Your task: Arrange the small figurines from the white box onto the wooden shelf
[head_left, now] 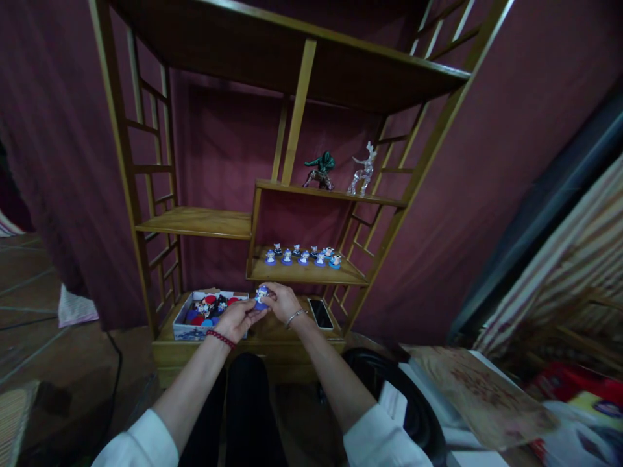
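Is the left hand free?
No, the left hand and the right hand both hold the small purple-and-white figurine between their fingers.

We cannot make out the fine markings on the small figurine (261, 296), which the fingers of the left hand (237, 319) and right hand (283, 302) partly cover. The left hand also hides part of the box (189, 333) from us, and the toys (207, 305) inside are too small and jumbled to tell apart. The front row (304, 258) of figurines partly blocks our view of the back row (296, 249). We lose the shelf unit (298, 111) at the top edge, and the sleeves (146, 444) and black trousers (250, 408) at the bottom. The red item (584, 381) far right is blurred and cut off.
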A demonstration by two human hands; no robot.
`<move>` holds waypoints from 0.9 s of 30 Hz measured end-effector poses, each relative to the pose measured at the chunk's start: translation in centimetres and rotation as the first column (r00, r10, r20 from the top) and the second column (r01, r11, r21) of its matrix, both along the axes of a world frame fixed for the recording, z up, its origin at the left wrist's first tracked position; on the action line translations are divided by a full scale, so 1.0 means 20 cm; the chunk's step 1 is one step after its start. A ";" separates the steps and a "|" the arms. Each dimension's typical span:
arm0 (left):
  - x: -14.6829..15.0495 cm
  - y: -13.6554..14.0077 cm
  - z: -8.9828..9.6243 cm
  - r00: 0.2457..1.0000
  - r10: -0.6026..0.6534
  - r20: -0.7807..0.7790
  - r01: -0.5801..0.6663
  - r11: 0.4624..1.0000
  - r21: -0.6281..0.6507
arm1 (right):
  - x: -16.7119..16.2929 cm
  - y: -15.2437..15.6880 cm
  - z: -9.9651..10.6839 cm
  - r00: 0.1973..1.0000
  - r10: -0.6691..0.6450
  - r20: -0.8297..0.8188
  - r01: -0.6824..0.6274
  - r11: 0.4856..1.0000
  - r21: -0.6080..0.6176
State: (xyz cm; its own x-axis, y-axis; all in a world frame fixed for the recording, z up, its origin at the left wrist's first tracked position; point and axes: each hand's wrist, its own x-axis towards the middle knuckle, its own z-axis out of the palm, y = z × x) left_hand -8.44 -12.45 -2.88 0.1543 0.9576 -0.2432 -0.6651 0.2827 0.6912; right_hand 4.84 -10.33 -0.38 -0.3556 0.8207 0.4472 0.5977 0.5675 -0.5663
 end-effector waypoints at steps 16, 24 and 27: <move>0.13 0.14 0.10 0.993 -0.104 -0.064 0.110 0.989 0.101 | 0.17 0.13 0.08 0.996 0.047 -0.069 -0.049 0.999 -0.018; 0.18 0.22 0.16 0.993 -0.103 -0.055 0.109 0.986 0.126 | 0.20 0.22 0.06 0.974 -0.022 -0.225 0.010 0.999 -0.053; 0.19 0.25 0.15 0.992 -0.108 -0.062 0.114 0.987 0.111 | 0.21 0.24 0.03 0.971 -0.037 -0.234 0.026 0.998 -0.050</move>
State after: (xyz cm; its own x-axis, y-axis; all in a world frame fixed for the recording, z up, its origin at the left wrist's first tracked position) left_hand -4.56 -7.47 0.18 0.2503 0.9574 -0.1444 -0.5935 0.2695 0.7584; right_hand 9.11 -5.47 0.20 -0.2184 0.8515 0.4767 0.4620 0.5205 -0.7181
